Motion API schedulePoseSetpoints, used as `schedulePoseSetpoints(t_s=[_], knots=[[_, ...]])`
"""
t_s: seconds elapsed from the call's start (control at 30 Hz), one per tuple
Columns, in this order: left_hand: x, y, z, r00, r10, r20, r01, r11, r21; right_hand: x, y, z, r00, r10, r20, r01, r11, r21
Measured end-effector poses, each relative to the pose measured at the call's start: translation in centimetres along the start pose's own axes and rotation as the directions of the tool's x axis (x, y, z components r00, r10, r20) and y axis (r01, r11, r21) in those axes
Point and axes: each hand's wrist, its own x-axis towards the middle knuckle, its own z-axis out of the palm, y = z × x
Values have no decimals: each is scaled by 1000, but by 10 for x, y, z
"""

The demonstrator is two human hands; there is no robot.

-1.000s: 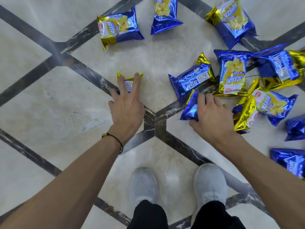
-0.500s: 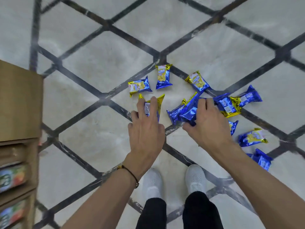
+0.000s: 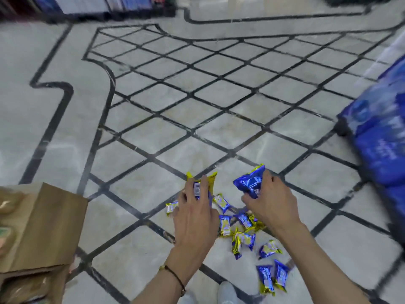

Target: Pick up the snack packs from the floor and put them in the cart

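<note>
My left hand (image 3: 195, 218) grips a blue and gold snack pack (image 3: 202, 183) and holds it up above the floor. In my right hand (image 3: 271, 202) is another blue snack pack (image 3: 249, 183), also lifted. Several more blue and gold snack packs (image 3: 244, 240) lie scattered on the marble floor below and between my hands, some near my white shoes (image 3: 228, 292). No cart is clearly visible.
A brown cardboard display shelf (image 3: 48, 227) with packaged goods stands at the lower left. A large blue stand or banner (image 3: 379, 141) fills the right edge. Blurred store shelves (image 3: 98, 5) run along the far top. The marble floor (image 3: 197, 95) with dark lines stretches ahead.
Both hands have risen from the floor with a pack each. The view has lifted and tilted forward, so the floor packs look smaller and more of the shop floor shows.
</note>
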Motion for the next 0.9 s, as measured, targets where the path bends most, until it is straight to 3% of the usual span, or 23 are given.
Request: schedulePoseSetpoints(t_s=[0.23,0.4,0.63,0.9], knots=[[-36,97,-111,973,229,-27,-229,973,6,-72,33,-145,971,194,-141,-187,981,59],[-82,143,-146,889,458,11,-458,888,-39,-163,66,-217,865,454,-213,-445,891,92],[-174,220,-152,589,801,101,-800,597,-66,-326,116,-280,556,740,-379,-713,659,240],[-376,311,-143,147,981,126,-975,165,-151,-551,161,-310,115,895,-431,-878,295,378]])
